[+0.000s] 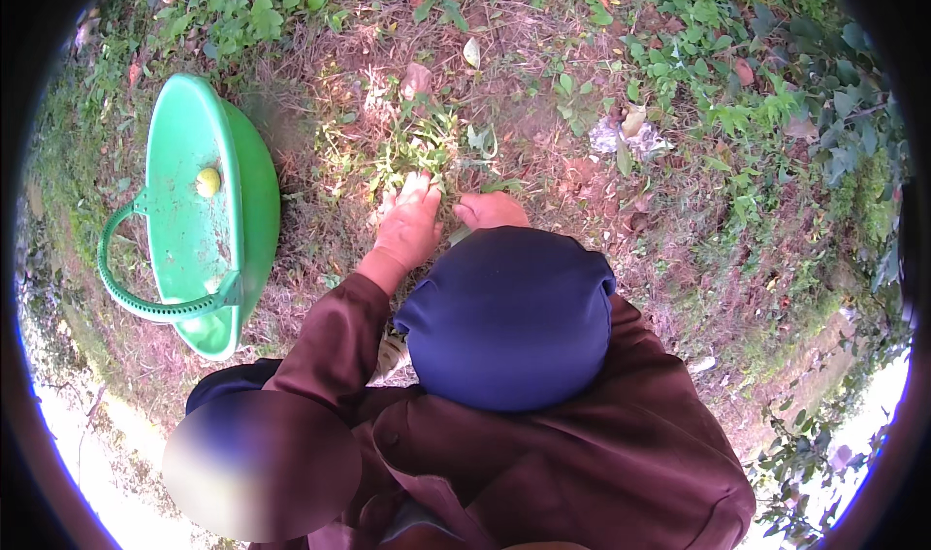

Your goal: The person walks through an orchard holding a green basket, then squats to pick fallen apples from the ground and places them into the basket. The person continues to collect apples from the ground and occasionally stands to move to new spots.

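Note:
My left hand (412,219) reaches down to a tuft of green weeds (414,146), its fingers extended and slightly apart among the leaves. Just to its right is my right hand (496,209), low over the soil with the fingers curled and the thumb toward the left hand. A raised knee in dark blue trousers (509,317) stands close by the right hand and covers its wrist. Whether the right hand grips a stem or anything else is hidden. A greenish leaf-like piece (460,235) shows beneath it.
Left of me stands a green plastic basket (258,186) with a hooped handle (116,281); one round yellow-green fruit (208,182) and dirt lie inside. Crumpled silvery litter (631,141) rests on the ground at right. Leafy plants (844,99) border the right side.

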`<move>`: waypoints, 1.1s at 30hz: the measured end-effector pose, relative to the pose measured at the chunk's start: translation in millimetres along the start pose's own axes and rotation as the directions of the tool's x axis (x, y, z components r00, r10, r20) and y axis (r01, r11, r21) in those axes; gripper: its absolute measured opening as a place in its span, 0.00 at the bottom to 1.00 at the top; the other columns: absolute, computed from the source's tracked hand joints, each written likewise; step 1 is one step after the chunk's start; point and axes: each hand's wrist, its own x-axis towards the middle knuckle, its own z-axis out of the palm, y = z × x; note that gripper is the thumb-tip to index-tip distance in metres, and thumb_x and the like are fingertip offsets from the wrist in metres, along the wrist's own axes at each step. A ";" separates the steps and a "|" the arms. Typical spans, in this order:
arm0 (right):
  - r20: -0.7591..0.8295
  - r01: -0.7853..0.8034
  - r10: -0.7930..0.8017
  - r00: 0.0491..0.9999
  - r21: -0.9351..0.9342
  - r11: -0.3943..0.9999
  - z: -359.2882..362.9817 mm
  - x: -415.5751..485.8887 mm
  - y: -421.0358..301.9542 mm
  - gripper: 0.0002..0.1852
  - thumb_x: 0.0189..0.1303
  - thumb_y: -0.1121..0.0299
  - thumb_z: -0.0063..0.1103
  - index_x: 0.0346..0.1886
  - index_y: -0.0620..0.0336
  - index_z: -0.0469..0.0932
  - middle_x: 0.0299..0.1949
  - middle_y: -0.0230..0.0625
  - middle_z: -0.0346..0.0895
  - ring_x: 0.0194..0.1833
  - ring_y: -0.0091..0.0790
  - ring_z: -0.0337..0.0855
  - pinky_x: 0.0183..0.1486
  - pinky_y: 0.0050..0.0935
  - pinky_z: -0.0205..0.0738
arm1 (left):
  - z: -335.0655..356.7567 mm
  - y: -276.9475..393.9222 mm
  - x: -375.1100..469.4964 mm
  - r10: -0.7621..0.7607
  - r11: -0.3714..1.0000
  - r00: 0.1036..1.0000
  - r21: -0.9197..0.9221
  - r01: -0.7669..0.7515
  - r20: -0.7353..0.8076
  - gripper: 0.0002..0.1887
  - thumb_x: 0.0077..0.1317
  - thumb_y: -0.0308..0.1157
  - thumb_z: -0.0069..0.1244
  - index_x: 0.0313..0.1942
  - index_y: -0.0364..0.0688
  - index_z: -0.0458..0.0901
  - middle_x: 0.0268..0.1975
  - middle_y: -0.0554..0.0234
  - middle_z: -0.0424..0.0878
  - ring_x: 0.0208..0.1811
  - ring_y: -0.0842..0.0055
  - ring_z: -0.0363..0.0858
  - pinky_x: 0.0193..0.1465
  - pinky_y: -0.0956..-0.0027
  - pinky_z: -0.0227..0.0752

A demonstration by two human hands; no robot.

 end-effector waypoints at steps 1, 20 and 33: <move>0.006 0.011 -0.011 1.000 0.006 1.000 6.8 -3.9 -5.4 0.16 0.63 0.54 0.54 0.33 0.57 0.76 0.26 0.46 0.78 0.31 0.52 0.79 0.37 0.46 0.72 | -0.1 0.7 1.6 0.000 1.000 1.000 -0.004 0.000 -0.005 0.27 0.58 0.35 0.53 0.57 0.40 0.67 0.66 0.44 0.65 0.69 0.56 0.61 0.68 0.44 0.53; -0.520 -0.132 0.064 0.852 -0.095 0.987 -45.1 26.0 68.7 0.13 0.53 0.66 0.68 0.37 0.62 0.77 0.47 0.45 0.72 0.43 0.48 0.78 0.46 0.41 0.73 | -9.7 -1.7 -10.4 -0.135 0.991 0.980 0.024 0.133 0.146 0.30 0.61 0.32 0.43 0.65 0.41 0.62 0.73 0.48 0.53 0.74 0.59 0.51 0.72 0.45 0.44; -0.554 -0.077 0.164 0.816 0.177 0.981 -54.4 -5.6 88.9 0.16 0.68 0.58 0.52 0.36 0.62 0.81 0.24 0.47 0.78 0.25 0.45 0.74 0.34 0.38 0.71 | -27.6 6.2 -3.9 -0.113 0.994 0.975 0.021 0.111 0.190 0.30 0.61 0.31 0.46 0.65 0.40 0.62 0.71 0.47 0.56 0.73 0.58 0.53 0.72 0.47 0.47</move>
